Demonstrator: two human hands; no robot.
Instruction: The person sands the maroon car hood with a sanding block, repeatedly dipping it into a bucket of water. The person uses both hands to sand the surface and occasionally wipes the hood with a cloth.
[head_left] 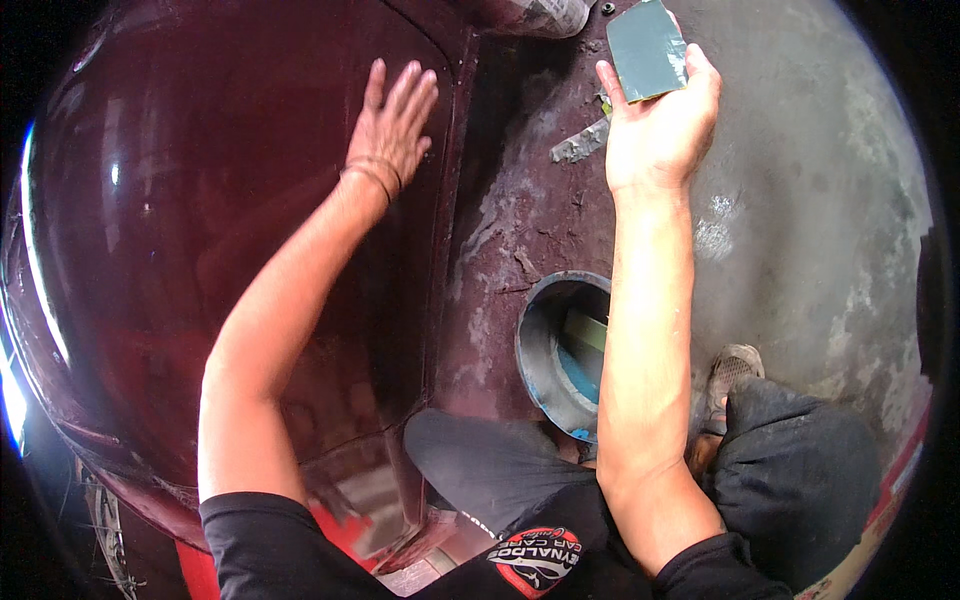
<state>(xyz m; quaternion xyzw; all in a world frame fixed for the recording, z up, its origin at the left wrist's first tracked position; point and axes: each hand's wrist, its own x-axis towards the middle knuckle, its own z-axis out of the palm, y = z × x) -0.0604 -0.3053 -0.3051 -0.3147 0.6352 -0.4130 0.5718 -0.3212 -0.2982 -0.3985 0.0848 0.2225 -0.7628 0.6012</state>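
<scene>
My left hand (390, 125) lies flat on a glossy dark red car panel (250, 180), back of the hand up and fingers apart. A thin dark band circles that wrist. Out to the right, away from the panel, my right hand (665, 135) is turned palm up. It holds a rectangular piece of grey sandpaper (648, 52), shiny along its right side, with a thin yellowish lower edge. My thumb is at its right side and one finger shows at its left; the other fingers are mostly hidden beneath it.
A grey bucket (535, 345) with blue inside stands beside the car, partly behind my right forearm. A strip of crumpled tape (580, 142) lies on the stained floor. One shoe (735, 372) shows near my bent knee. A small dark round piece (608, 8) lies at the top.
</scene>
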